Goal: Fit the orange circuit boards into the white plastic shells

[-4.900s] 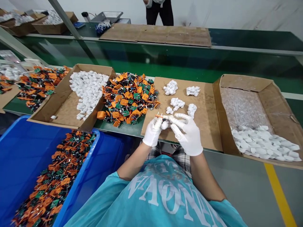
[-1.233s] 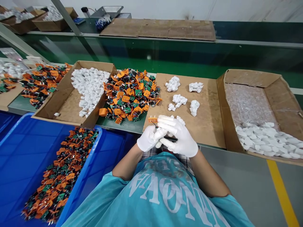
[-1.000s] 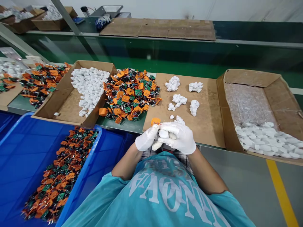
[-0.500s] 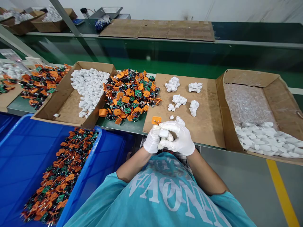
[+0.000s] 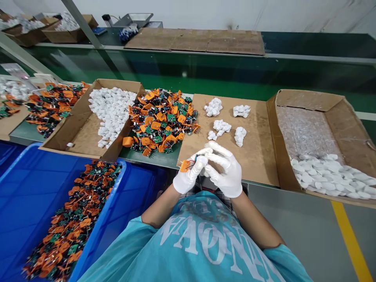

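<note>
Both my hands wear white gloves and meet in front of my chest, at the near edge of the cardboard sheet. My left hand (image 5: 188, 177) is closed on a small circuit board with an orange plastic tab (image 5: 185, 166) on wires; the tab sticks out to the left. My right hand (image 5: 225, 171) comes in from the right with bent fingers, its tips at the board and against my left fingers. What lies between those right fingertips is hidden by the gloves. Small clusters of white plastic pieces (image 5: 221, 126) lie on the cardboard sheet (image 5: 258, 152) beyond my hands.
Left of the sheet are a heap of orange-tabbed circuit boards (image 5: 161, 121) and a cardboard box (image 5: 84, 133) of white pieces. A blue bin (image 5: 29, 188) with more boards stands lower left. Another cardboard box (image 5: 305, 98), holding white shells (image 5: 331, 176), stands at right.
The orange tab has swung left and down, and the board now shows at my fingertips. The white block seen between my hands is out of sight. My right fingers have spread and risen.
</note>
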A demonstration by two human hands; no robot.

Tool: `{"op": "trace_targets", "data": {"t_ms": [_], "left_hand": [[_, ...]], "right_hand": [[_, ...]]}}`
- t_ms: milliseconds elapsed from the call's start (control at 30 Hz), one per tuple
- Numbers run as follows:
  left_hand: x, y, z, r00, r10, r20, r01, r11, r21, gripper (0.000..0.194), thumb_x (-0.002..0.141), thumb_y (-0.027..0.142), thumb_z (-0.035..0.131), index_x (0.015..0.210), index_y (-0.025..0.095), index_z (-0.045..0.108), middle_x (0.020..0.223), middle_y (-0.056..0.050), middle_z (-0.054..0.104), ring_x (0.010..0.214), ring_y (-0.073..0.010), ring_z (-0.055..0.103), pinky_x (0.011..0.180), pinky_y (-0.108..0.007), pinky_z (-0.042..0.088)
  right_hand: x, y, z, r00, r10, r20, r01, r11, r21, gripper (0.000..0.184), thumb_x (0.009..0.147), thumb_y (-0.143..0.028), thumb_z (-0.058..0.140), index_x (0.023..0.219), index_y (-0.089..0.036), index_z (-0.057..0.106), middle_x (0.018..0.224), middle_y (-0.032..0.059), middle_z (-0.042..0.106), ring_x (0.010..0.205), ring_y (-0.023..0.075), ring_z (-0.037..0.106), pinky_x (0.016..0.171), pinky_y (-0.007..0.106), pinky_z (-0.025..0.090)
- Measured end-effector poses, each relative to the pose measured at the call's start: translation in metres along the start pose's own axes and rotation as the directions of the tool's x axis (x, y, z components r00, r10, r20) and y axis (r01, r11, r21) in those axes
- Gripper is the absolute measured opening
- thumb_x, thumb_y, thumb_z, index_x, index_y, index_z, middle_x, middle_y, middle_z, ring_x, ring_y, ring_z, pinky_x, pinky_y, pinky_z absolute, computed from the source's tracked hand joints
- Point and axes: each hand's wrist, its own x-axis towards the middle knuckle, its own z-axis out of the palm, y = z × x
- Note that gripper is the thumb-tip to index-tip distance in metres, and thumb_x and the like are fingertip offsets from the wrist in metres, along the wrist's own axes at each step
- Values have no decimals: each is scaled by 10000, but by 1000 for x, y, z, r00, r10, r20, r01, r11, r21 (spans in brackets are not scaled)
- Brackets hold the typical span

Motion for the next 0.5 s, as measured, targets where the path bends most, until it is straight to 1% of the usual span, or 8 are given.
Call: {"op": "trace_targets", "data": {"t_ms": [67,133,167,233,300,400,433,500], "left_hand": [[1,6,0,994,101,50,-104,993,62,598,761,709,537,984,168,662,874,-106,700,929,-240,658,878,-356,534],[2,10,-1,984,151,97,-161,981,105,566,819,648,512,1076,164,655,906,-111,703,920,-238,663,889,-361,535],[2,11,-2,983,151,108,-164,979,122,572,826,639,507,1118,167,644,896,-105,703,894,-235,667,874,-364,542],[3,11,-4,983,139,118,-156,977,147,602,818,642,514,1189,180,618,862,-87,700,859,-232,668,866,-372,542],[4,10,-6,981,137,134,-157,976,153,623,802,645,530,1217,186,606,871,-82,700,892,-237,665,902,-374,524],[4,12,-8,983,135,123,-153,977,151,585,782,623,578,1139,164,648,918,-107,700,956,-252,652,927,-362,503],[4,12,-9,986,125,114,-142,977,157,553,772,619,595,1073,162,671,886,-103,698,925,-250,653,897,-355,512],[3,15,-10,992,84,94,-100,980,175,495,756,635,604,905,171,691,748,-71,670,786,-221,640,778,-336,530]], "right_hand": [[3,1,-2,995,-101,8,102,992,-79,332,878,-219,572,1204,-282,567,1293,102,599,1149,256,621,915,448,542],[8,0,-5,986,-159,41,163,982,-97,355,867,-189,557,1209,-282,556,1232,98,628,1142,257,620,894,445,547],[10,0,-6,985,-160,58,164,983,-83,356,861,-190,558,1205,-282,554,1210,95,636,1134,256,622,886,442,549],[13,-2,-7,990,-115,84,118,992,-39,341,855,-200,561,1185,-284,557,1183,85,641,1111,249,628,876,432,549],[15,-5,-8,993,-68,93,69,998,-7,322,846,-202,566,1158,-283,567,1141,72,653,1079,240,636,865,423,546],[14,-7,-7,993,-67,101,70,997,-24,312,827,-192,580,1127,-276,581,1068,63,669,1020,242,644,841,428,538],[14,-7,-8,991,-70,112,74,997,-30,310,824,-195,583,1123,-277,583,1057,62,668,1006,242,646,836,431,537],[14,-6,-9,990,-67,124,68,998,-8,308,823,-212,589,1122,-285,583,1054,60,657,1019,244,639,857,441,533]]}}
